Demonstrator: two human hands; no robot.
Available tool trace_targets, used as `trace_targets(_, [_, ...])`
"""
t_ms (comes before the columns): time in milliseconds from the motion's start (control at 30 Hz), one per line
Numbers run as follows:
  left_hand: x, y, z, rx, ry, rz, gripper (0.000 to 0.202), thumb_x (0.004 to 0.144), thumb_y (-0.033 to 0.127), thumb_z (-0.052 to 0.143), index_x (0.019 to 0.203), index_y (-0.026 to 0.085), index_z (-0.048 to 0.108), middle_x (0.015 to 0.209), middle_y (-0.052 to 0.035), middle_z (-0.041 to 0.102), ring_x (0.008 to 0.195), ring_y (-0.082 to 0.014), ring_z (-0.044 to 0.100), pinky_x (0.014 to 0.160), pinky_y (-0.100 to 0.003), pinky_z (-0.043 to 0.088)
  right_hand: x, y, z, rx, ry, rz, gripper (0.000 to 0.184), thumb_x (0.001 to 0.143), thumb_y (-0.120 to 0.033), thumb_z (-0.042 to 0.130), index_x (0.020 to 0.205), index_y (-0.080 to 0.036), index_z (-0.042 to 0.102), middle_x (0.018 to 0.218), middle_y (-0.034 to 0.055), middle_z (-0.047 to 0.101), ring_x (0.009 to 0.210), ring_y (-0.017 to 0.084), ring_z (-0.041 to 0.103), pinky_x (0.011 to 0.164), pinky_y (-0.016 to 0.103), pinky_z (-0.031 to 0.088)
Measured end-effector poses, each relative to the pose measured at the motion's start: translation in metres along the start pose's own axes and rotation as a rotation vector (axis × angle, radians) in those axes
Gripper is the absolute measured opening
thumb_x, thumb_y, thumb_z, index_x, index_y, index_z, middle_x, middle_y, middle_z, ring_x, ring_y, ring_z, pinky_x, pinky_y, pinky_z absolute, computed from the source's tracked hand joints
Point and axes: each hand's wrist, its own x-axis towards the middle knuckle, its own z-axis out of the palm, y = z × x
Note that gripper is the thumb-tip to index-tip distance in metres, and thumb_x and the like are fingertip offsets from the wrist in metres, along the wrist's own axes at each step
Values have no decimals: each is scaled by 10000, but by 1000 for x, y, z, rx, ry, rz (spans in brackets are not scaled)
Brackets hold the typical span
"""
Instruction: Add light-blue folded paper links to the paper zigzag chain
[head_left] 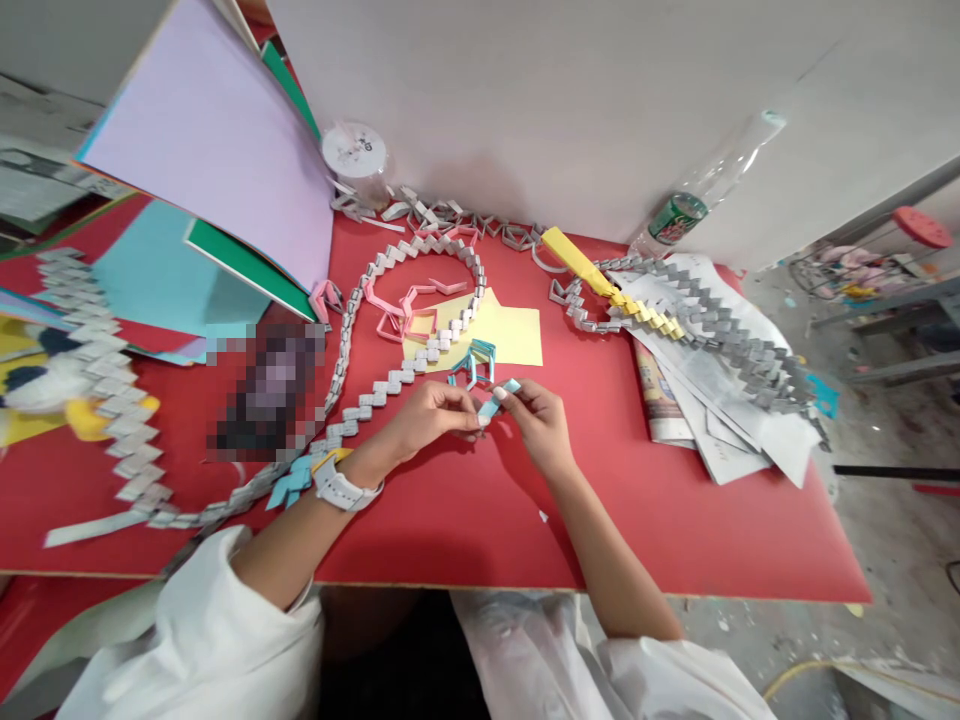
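Over the red table (465,520), my left hand (431,415) and my right hand (536,420) meet at a small folded light-blue paper strip (496,400). Both hands pinch it between thumb and fingertips. A white watch sits on my left wrist. Just beyond the strip lie folded blue paper links (474,362) on a yellow sheet (510,335). A long chain of folded grey paper (375,400) curves round to the left of my left hand.
Pink paper links (405,310) lie by the yellow sheet. Coloured card sheets (210,160) lean at the back left. A white-lidded jar (356,160) and a plastic bottle (697,200) stand against the wall. Newspaper (712,400) with grey and yellow chains lies at right.
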Motion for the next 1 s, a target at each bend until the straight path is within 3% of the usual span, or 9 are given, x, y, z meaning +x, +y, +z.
trace_targets(200, [2, -3, -2, 100, 1, 12, 181, 716, 242, 707, 604, 138, 609, 597, -21, 631, 577, -137, 619, 594, -268, 526, -3, -1, 1, 22, -68, 10, 188, 768, -383, 716, 788, -200, 678, 727, 3, 662, 661, 131, 595, 646, 278, 482])
trace_targets(300, [3, -7, 0, 158, 40, 35, 228, 732, 258, 702, 598, 144, 556, 582, -17, 624, 582, -139, 626, 595, -261, 519, -4, 0, 2, -34, -45, 6, 192, 734, -351, 754, 821, -200, 672, 697, -15, 622, 575, 95, 501, 557, 247, 427])
trace_targets(367, [3, -8, 2, 133, 116, 35, 223, 719, 292, 734, 698, 148, 565, 615, -10, 639, 593, -145, 641, 587, -260, 528, -3, 1, 2, -14, 27, -2, 214, 723, -331, 765, 858, -205, 655, 644, -42, 562, 531, 78, 426, 507, 230, 378])
trace_targets(433, [3, -8, 3, 51, 203, 40, 348, 678, 321, 787, 903, 163, 573, 718, -9, 679, 644, -160, 673, 598, -272, 552, -2, 1, 2, 57, 101, -10, 251, 713, -316, 774, 896, -216, 635, 632, -56, 534, 541, 77, 427, 515, 223, 379])
trace_targets(533, [3, -6, 5, -8, 173, 20, 489, 683, 402, 788, 1058, 169, 577, 849, -51, 711, 713, -191, 704, 596, -294, 582, -1, 1, 2, 105, 143, -14, 266, 720, -315, 769, 928, -226, 630, 665, -51, 552, 590, 86, 477, 555, 225, 411])
trace_targets(600, [2, -5, 6, 21, 132, 29, 419, 731, 465, 733, 973, 136, 643, 806, -68, 711, 685, -198, 703, 570, -295, 587, -1, 2, 2, 102, 132, -8, 268, 722, -325, 765, 933, -226, 634, 690, -40, 574, 616, 93, 503, 572, 228, 429])
trace_targets(700, [1, -8, 6, 114, 199, 146, 361, 780, 478, 683, 840, 122, 682, 714, -50, 695, 611, -166, 680, 562, -270, 581, -2, 3, 4, 101, 116, -5, 279, 709, -340, 768, 919, -220, 630, 747, -15, 622, 678, 114, 557, 630, 248, 475])
trace_targets(833, [1, -13, 5, 203, 238, 240, 334, 805, 465, 663, 838, 132, 668, 711, -35, 693, 585, -153, 671, 550, -250, 571, -3, 3, 4, 88, 109, -1, 276, 704, -351, 770, 911, -215, 648, 779, 4, 657, 708, 131, 592, 657, 266, 501])
trace_targets(1000, [0, -12, 4, 227, 241, 264, 313, 795, 442, 681, 828, 131, 660, 729, -39, 697, 616, -158, 678, 566, -253, 578, -3, 2, 1, 86, 78, 17, 247, 726, -366, 753, 908, -209, 697, 835, 22, 702, 751, 148, 628, 700, 286, 509])
